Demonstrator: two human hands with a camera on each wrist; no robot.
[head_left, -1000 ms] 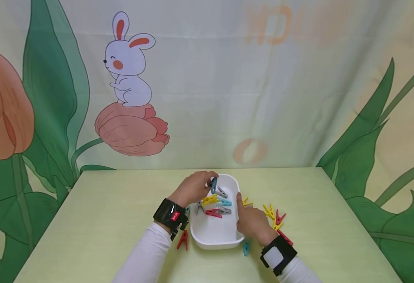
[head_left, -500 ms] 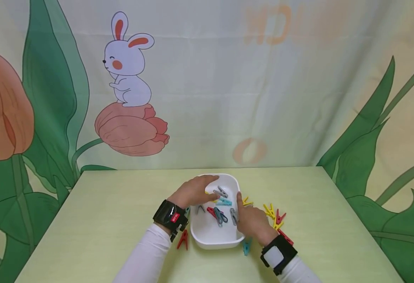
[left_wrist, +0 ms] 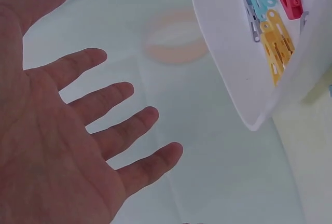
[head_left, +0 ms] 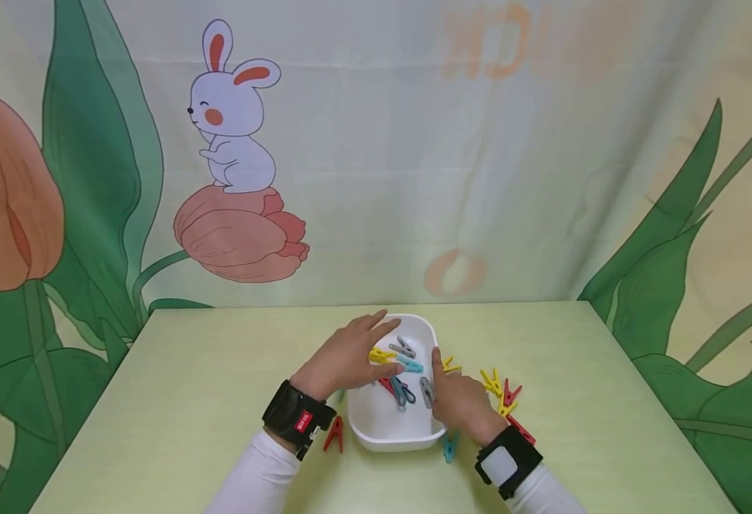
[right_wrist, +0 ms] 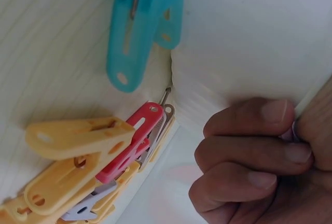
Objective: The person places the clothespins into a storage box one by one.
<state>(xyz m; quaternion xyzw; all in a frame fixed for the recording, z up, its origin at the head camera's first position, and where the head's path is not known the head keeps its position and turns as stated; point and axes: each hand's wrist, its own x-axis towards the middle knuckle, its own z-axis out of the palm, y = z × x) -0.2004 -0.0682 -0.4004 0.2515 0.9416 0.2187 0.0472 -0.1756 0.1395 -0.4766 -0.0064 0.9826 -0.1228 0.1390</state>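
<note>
A white plastic basin (head_left: 392,428) holds several clothespins: grey (head_left: 404,348), yellow (head_left: 381,355), light blue (head_left: 409,364), red, and a dark blue-grey one (head_left: 403,391). Over its left side, my left hand (head_left: 350,357) hovers with fingers spread and nothing held; the left wrist view shows the bare palm (left_wrist: 57,146). My right hand (head_left: 462,401) grips the basin's right rim. In the right wrist view, curled fingers (right_wrist: 244,151) lie against the outer wall. The left hand partly covers the clothespins at the left.
Yellow (head_left: 491,382) and red clothespins (head_left: 520,430) lie on the table (head_left: 190,400) right of the basin. A light blue clothespin (head_left: 449,447) lies by its near right corner, and a red one (head_left: 334,434) at its left. A printed curtain (head_left: 376,143) hangs behind.
My left hand let go of the dark blue-grey clothespin, which now lies in the basin. Then that hand drew slightly left, fingers spreading. The right hand stayed on the rim.
</note>
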